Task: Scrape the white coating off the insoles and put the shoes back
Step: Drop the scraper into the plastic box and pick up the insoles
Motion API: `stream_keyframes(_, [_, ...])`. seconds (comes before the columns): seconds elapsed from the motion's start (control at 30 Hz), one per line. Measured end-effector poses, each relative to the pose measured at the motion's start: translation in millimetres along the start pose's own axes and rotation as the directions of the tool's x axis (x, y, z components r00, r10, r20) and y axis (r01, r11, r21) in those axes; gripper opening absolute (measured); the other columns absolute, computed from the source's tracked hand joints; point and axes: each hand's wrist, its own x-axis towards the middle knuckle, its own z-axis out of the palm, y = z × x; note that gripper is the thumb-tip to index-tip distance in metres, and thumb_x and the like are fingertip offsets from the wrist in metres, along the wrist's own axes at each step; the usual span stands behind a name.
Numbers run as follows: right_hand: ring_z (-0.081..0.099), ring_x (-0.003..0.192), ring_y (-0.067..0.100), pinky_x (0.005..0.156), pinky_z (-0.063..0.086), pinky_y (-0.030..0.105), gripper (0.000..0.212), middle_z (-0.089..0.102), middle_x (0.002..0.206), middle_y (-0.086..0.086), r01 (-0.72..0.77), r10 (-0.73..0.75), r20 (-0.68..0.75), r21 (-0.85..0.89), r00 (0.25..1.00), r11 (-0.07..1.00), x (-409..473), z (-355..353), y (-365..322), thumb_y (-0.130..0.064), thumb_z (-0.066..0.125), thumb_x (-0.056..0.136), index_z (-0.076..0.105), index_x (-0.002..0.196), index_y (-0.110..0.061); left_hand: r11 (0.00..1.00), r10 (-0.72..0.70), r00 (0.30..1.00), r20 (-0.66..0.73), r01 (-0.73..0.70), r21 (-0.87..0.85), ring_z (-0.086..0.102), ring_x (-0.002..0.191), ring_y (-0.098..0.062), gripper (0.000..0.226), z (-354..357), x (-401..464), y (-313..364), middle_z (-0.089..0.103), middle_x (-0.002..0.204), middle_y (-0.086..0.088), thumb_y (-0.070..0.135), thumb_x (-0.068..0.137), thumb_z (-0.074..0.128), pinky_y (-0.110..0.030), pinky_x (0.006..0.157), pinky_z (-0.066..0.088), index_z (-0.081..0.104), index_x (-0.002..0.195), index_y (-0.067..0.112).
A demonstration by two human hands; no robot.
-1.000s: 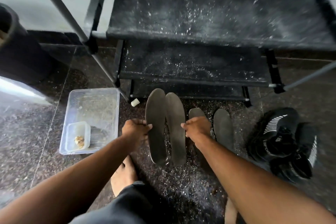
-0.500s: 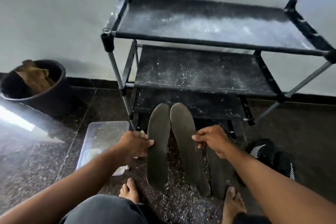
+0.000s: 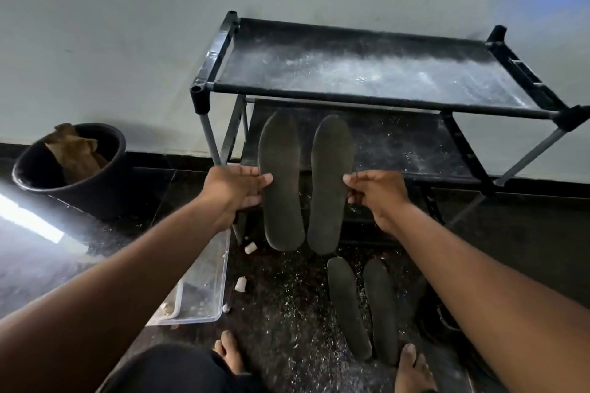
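My left hand (image 3: 236, 190) pinches the edge of a dark grey insole (image 3: 279, 182) and holds it up in front of the shoe rack (image 3: 367, 96). A second dark insole (image 3: 330, 183) hangs beside it, pinched at its edge by my right hand (image 3: 376, 195). Both insoles hang toe-up, side by side and apart, and look free of white coating. Two more dark insoles (image 3: 348, 306) (image 3: 381, 309) lie on the floor below. The black shoes (image 3: 440, 316) sit on the floor at the right, mostly hidden behind my right forearm.
White powder dusts the rack's black shelves and the dark speckled floor (image 3: 287, 313). A clear plastic tub (image 3: 204, 290) lies at the left of the rack, with small white scraps (image 3: 241, 284) near it. A black bucket (image 3: 73, 175) with brown cloth stands far left. My bare feet (image 3: 412, 367) are below.
Both hands have lifted the two insoles off the floor up to the level of the rack's middle shelf. The view has tilted upward, showing the whole rack and the wall.
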Motion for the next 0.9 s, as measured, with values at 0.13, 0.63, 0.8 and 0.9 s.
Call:
stream_keyframes(0.13, [0.057, 0.054, 0.020, 0.062, 0.053, 0.034, 0.010, 0.067, 0.070, 0.011, 0.007, -0.008, -0.081, -0.017, 0.997, 1.000, 25, 5, -15, -0.004, 0.073, 0.087, 0.068, 0.080, 0.000, 0.998, 0.046, 0.999, -0.023, -0.045, 0.032, 0.071, 0.080, -0.013, 0.022, 20, 28, 17, 0.073, 0.116, -0.012, 0.006, 0.095, 0.073, -0.018, 0.061, 0.059, 0.066, 0.115, 0.010])
stream_keyframes(0.63, [0.055, 0.040, 0.015, 0.045, 0.045, 0.025, 0.011, 0.066, 0.066, 0.010, -0.074, 0.050, -0.183, -0.128, 0.982, 0.989, 109, 36, -52, -0.009, 0.075, 0.086, 0.070, 0.088, 0.000, -0.520, 0.160, 0.964, 0.212, -0.100, 0.848, 0.034, 0.150, -0.016, 0.084, 42, 101, 54, 0.012, 0.170, 0.012, 0.035, 0.102, 0.054, -0.032, 0.078, 0.044, -0.002, 0.165, 0.029])
stream_keyframes(0.8, [0.053, 0.040, 0.015, 0.042, 0.042, 0.020, 0.012, 0.066, 0.067, 0.010, -0.100, 0.062, -0.204, -0.180, 0.977, 0.979, 120, 40, -55, -0.010, 0.075, 0.086, 0.071, 0.091, -0.001, -0.138, 0.203, 0.974, 0.097, -0.070, 0.988, 0.040, 0.147, -0.018, 0.089, 40, 120, 53, 0.016, 0.170, 0.008, 0.031, 0.102, 0.055, -0.032, 0.085, 0.049, -0.007, 0.165, 0.026])
stream_keyframes(0.9, [0.053, 0.040, 0.016, 0.045, 0.043, 0.025, 0.013, 0.066, 0.067, 0.012, -0.125, 0.075, -0.236, -0.207, 0.969, 0.970, 127, 40, -56, -0.011, 0.075, 0.086, 0.069, 0.085, 0.000, 0.031, 0.158, 0.987, 0.023, -0.028, 0.999, 0.039, 0.147, -0.018, 0.089, 43, 123, 51, 0.016, 0.170, 0.009, 0.021, 0.102, 0.054, -0.031, 0.086, 0.052, -0.010, 0.164, 0.023])
